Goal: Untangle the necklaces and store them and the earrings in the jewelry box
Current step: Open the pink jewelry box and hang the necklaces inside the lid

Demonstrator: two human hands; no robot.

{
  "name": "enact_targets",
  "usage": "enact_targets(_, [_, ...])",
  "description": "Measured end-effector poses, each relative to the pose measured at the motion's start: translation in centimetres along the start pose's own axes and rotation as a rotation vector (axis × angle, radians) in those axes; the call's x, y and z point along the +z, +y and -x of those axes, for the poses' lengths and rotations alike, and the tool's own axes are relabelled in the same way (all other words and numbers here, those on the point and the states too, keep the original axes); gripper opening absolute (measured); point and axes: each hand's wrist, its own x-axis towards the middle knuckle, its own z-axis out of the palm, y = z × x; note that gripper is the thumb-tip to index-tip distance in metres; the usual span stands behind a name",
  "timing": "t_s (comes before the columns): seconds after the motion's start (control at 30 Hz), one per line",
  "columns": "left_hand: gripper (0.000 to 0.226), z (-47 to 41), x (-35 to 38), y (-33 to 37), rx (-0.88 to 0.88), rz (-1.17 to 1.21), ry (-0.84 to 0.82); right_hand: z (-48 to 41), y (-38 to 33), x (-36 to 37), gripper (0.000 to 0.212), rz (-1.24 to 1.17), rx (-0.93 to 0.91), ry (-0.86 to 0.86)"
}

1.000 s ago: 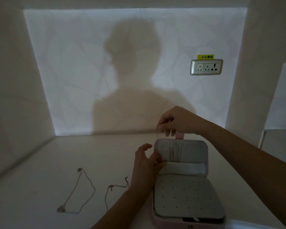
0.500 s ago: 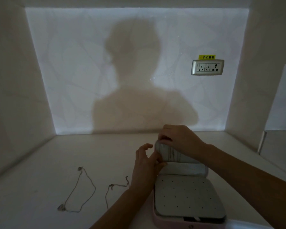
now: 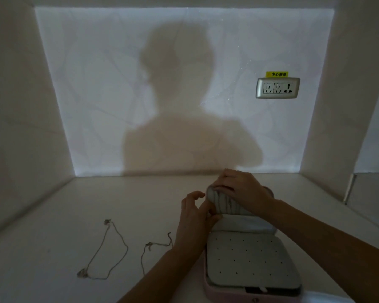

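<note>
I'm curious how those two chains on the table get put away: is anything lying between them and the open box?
No object does. Only the person's own left hand and forearm cross the gap, between the shorter necklace and the jewelry box. The longer necklace lies farther left on the table.

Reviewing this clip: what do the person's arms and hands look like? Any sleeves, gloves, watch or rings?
Both forearms are bare as far as the frame shows, with no sleeves in view. The left hand and right hand wear no gloves. No watch, bracelet or ring is visible on either, though the light is dim and small items could be missed.
</note>
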Motion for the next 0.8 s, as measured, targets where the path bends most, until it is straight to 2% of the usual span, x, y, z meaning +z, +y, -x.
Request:
enact_targets(0.13, [0.021,0.0,0.1,-0.1,-0.022,0.018,-0.016,0.4,-0.5,0.0,0.017,-0.077,0.076,0.06])
enact_targets(0.2, [0.018,0.0,0.1,-0.1,-0.027,0.053,-0.011,0.8,-0.8,-0.3,0.012,-0.124,0.156,0.025])
enact_targets(0.33, [0.012,-0.1,0.2,-0.3,-0.027,0.123,-0.02,1.9,-1.2,-0.9,0.016,-0.104,0.324,-0.422])
enact_targets(0.47, [0.015,-0.1,0.4,-0.5,-0.04,0.134,-0.008,2.2,-1.8,-0.9,0.02,-0.055,0.375,-0.574])
enact_targets(0.6, [0.017,0.2,0.3,-0.6,-0.062,0.148,0.018,2.3,-2.4,-0.5,0.031,-0.028,0.425,-0.6])
enact_targets(0.67, [0.016,0.3,0.3,-0.6,-0.074,0.165,0.017,2.2,-2.5,-0.5,0.028,-0.124,0.458,-0.599])
enact_targets(0.73, [0.014,0.2,0.2,-0.8,-0.092,0.173,0.007,2.0,-2.5,-0.4,0.016,-0.267,0.499,-0.589])
enact_targets(0.8, [0.014,0.0,0.2,-1.1,-0.122,0.183,-0.011,2.2,-2.2,0.1,0.019,-0.363,0.512,-0.503])
